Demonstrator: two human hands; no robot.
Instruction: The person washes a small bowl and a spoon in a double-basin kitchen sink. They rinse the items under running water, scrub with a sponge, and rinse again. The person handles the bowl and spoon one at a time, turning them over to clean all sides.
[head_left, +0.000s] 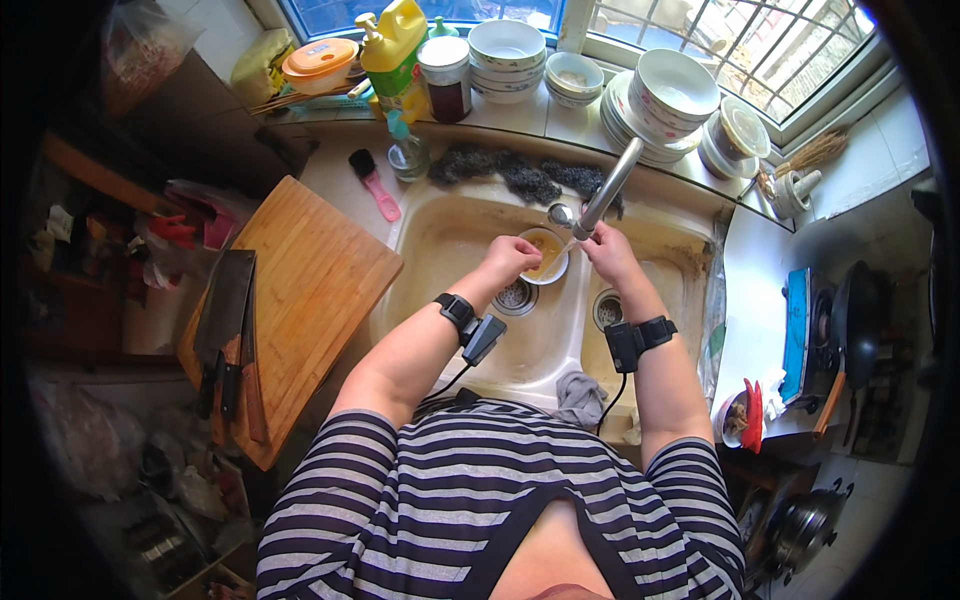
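A small white bowl (543, 276) with yellowish contents sits in the left basin of the double sink (450, 330). At its left rim my left hand (514, 256) has its fingers bent together; whether they pinch anything is unclear. Under the metal faucet (613, 180), my right hand (606, 247) is raised over the divider between the basins, its fingertips partly hidden by the spout. A thin stream runs down from the spout towards the bowl. Two round drain strainers, one (515, 297) beside the bowl and another (609, 307) below my right hand, lie in the basins.
Left of the sink lies a wooden cutting board (322, 262) with a cleaver (225, 300) and knives. Steel wool (529, 180) and a pink-handled brush (375, 184) lie behind the basins. Stacked bowls (508, 60) and plates line the windowsill. A grey cloth (580, 397) hangs at the front edge; a wok (857, 322) stands right.
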